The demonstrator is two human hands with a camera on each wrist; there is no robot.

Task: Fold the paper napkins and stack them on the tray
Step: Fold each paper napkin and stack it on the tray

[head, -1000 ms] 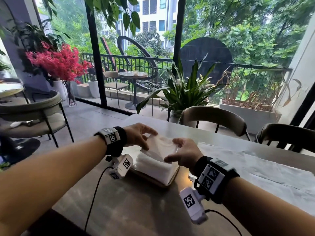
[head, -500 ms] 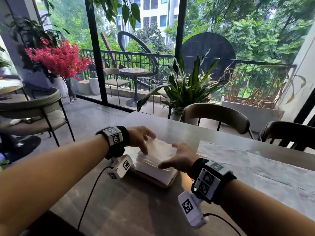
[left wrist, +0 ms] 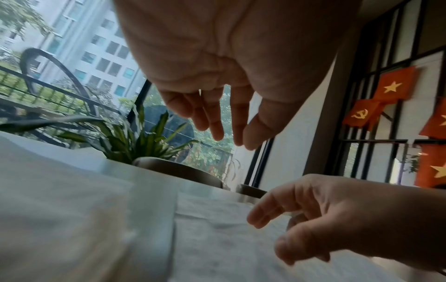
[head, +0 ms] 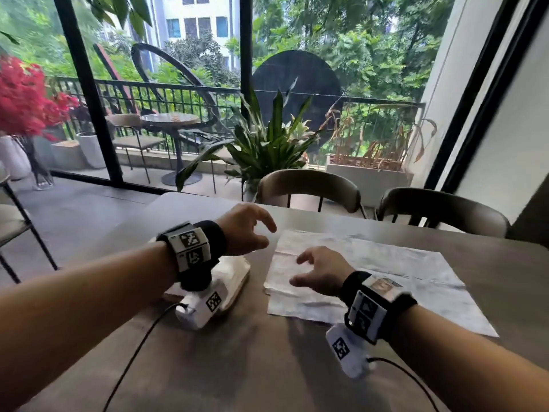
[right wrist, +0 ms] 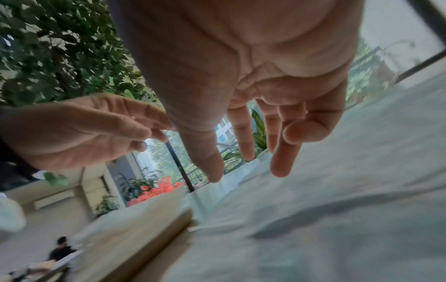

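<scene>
Both hands empty, fingers loosely spread and slightly bent. Left hand [head: 243, 230] hovers above the gap between the tray [head: 237, 288] and the unfolded napkins [head: 371, 272]; right hand [head: 322, 270] hovers low over the near-left part of the flat sheets, contact not resolved. Stack of folded napkins [head: 234, 270] sits on the tray at left, just beside the flat sheets, all on the worktop [head: 237, 367]. Judged step: picking up the next flat sheet to fold. To do it well: pinch only the top sheet at its near-left corner, pin the sheets beneath with the other hand, bring edges into line before creasing. Hidden or unclear: left forearm and wrist camera cover most of the tray and stack; stack height and number of flat sheets not countable; both wrist views blurred.
</scene>
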